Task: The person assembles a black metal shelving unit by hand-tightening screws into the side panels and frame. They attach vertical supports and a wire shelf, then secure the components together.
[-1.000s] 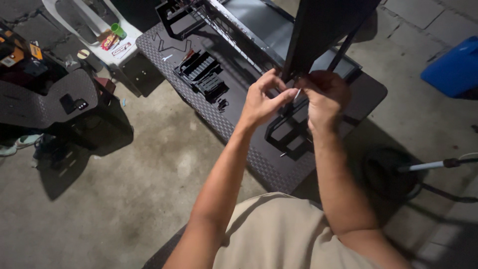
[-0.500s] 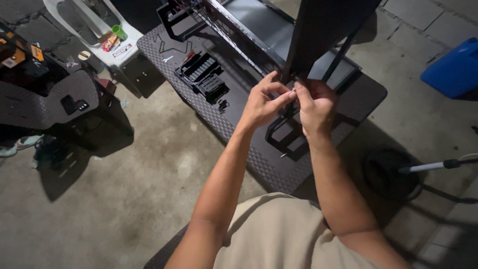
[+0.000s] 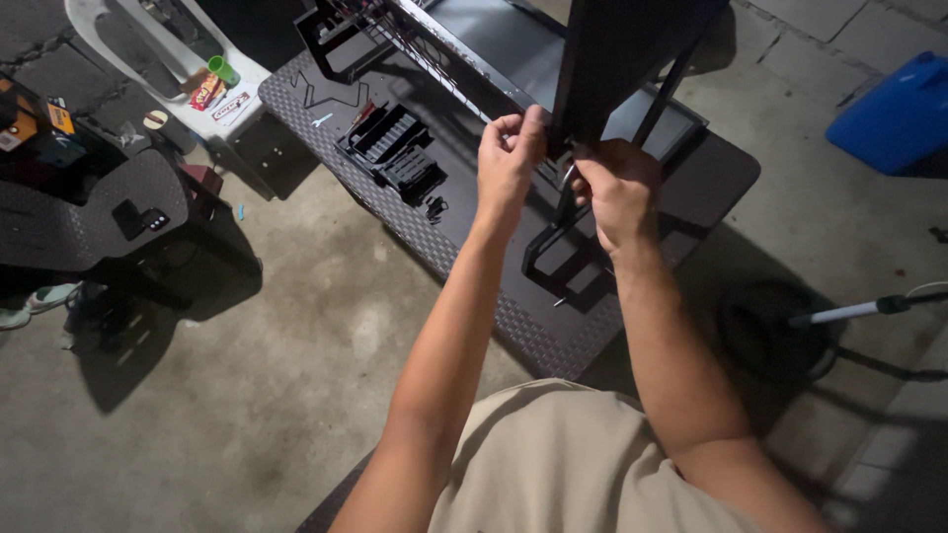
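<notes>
Both hands at the lower edge of a dark upright panel

The black panel (image 3: 617,59) stands tilted over the dark woven surface (image 3: 553,341), its lower edge meeting a black metal frame (image 3: 563,262) that lies near the surface's front edge. Bare concrete floor (image 3: 257,375) lies open to the left and front of the surface; to the right the room is tighter.

The left hand (image 3: 509,158) is raised with its wrist bent, its grip curled, thumb pressed against the panel's left lower edge. The right hand (image 3: 617,192) sits just beside it, its grip closed around the frame's upright where it meets the panel; what small part it pinches cannot be told. Both forearms reach up from the lap.

On the surface to the left lies a black slotted tray (image 3: 395,148), well apart from the hands. Further left are a white plastic chair (image 3: 188,74) and a dark seat (image 3: 79,212). A blue container (image 3: 899,109) stands at the right, and a round black base with a pole (image 3: 780,331) crowds the floor beside the right arm.
</notes>
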